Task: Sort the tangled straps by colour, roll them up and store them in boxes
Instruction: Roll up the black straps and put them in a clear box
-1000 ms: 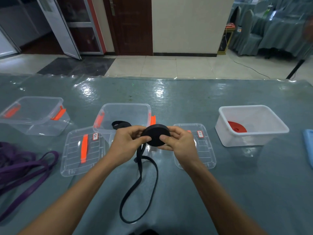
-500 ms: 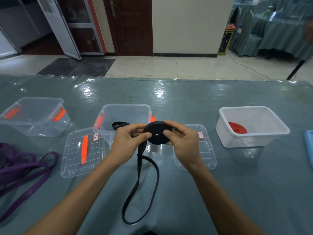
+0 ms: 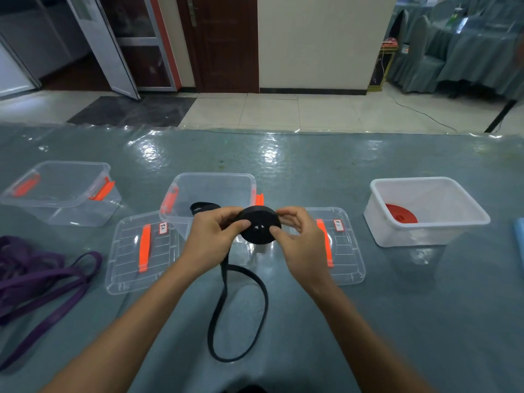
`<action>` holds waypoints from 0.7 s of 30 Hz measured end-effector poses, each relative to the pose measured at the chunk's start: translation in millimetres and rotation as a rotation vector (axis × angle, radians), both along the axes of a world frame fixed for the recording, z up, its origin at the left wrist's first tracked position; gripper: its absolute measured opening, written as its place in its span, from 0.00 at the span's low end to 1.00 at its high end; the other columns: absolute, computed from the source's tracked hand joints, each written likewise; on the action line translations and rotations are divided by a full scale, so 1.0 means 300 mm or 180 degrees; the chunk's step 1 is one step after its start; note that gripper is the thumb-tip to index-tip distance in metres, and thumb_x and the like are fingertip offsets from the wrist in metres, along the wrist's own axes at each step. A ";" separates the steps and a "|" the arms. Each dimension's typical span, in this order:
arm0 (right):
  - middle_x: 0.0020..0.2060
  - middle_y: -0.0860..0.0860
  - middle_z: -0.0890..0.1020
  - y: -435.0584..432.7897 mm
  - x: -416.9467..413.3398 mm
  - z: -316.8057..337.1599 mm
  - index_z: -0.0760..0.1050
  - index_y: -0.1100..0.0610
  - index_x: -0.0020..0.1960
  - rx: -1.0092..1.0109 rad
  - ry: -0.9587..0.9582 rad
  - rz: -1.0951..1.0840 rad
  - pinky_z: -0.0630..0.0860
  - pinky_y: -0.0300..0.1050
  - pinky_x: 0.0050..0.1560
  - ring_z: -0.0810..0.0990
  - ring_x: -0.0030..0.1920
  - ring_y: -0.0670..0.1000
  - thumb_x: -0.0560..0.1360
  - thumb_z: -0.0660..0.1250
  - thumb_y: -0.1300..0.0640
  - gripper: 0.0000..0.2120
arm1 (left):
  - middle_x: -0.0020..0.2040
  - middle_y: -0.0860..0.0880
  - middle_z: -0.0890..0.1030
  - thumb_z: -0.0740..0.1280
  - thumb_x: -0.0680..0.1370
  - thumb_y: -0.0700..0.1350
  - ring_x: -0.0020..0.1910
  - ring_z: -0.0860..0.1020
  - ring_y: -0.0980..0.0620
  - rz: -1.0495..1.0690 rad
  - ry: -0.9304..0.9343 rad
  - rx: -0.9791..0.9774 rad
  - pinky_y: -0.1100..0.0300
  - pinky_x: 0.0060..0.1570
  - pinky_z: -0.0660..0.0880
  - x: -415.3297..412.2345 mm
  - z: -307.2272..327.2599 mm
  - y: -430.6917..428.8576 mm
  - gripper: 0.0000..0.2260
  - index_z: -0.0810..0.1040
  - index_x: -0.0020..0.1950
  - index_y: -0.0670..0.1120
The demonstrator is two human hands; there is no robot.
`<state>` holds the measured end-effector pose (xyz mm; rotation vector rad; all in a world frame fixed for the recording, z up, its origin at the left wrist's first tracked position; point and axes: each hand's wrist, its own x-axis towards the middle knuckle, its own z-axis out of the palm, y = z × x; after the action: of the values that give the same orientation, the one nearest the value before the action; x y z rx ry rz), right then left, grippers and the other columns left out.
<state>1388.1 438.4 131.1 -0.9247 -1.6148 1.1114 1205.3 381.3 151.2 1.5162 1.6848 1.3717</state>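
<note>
A black strap roll (image 3: 259, 225) is held above the table between both hands. My left hand (image 3: 211, 236) pinches its left edge with thumb and fingers. My right hand (image 3: 297, 239) grips its right side, thumb on the face. The loose black strap tail (image 3: 241, 313) hangs down and loops on the table. Behind the roll stands a clear box (image 3: 209, 191) with another black strap (image 3: 202, 207) inside. A white box (image 3: 425, 211) at the right holds a red strap roll (image 3: 399, 212). Tangled purple straps (image 3: 37, 276) lie at the left.
A second clear box (image 3: 59, 191) with orange latches stands far left. Two clear lids lie flat: one lid (image 3: 141, 251) left of my hands, another lid (image 3: 337, 245) under my right hand. A blue object (image 3: 520, 242) shows at the right edge.
The roll has turned in my hands and taken up more strap. The loop on the table has shortened and shifted slightly. My fingers have re-gripped around the roll.
</note>
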 end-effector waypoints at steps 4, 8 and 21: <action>0.59 0.46 0.82 0.025 0.022 0.034 0.77 0.53 0.65 0.1426 -0.1028 0.0473 0.80 0.46 0.56 0.79 0.59 0.45 0.76 0.69 0.66 0.19 | 0.43 0.60 0.85 0.72 0.77 0.40 0.45 0.83 0.59 -0.0388 0.0980 -0.0034 0.67 0.47 0.77 -0.018 0.036 0.015 0.09 0.85 0.53 0.52; 0.52 0.48 0.85 0.045 0.029 0.049 0.83 0.57 0.58 0.1465 -0.0724 0.0403 0.79 0.44 0.55 0.81 0.53 0.43 0.73 0.71 0.69 0.16 | 0.44 0.61 0.85 0.72 0.76 0.44 0.45 0.84 0.60 -0.0509 0.0799 0.0047 0.71 0.47 0.76 -0.011 0.053 0.014 0.09 0.85 0.52 0.57; 0.51 0.57 0.86 0.018 -0.002 0.012 0.83 0.56 0.55 -0.1321 0.1653 0.0147 0.84 0.54 0.46 0.86 0.54 0.59 0.74 0.70 0.72 0.15 | 0.48 0.54 0.87 0.76 0.74 0.40 0.49 0.86 0.55 0.0290 -0.0730 0.0315 0.64 0.52 0.80 0.065 -0.005 -0.001 0.10 0.86 0.54 0.50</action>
<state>1387.6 443.8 134.6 -0.7693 -1.0036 1.6018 1224.8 380.9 149.8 1.2902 1.5804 1.6309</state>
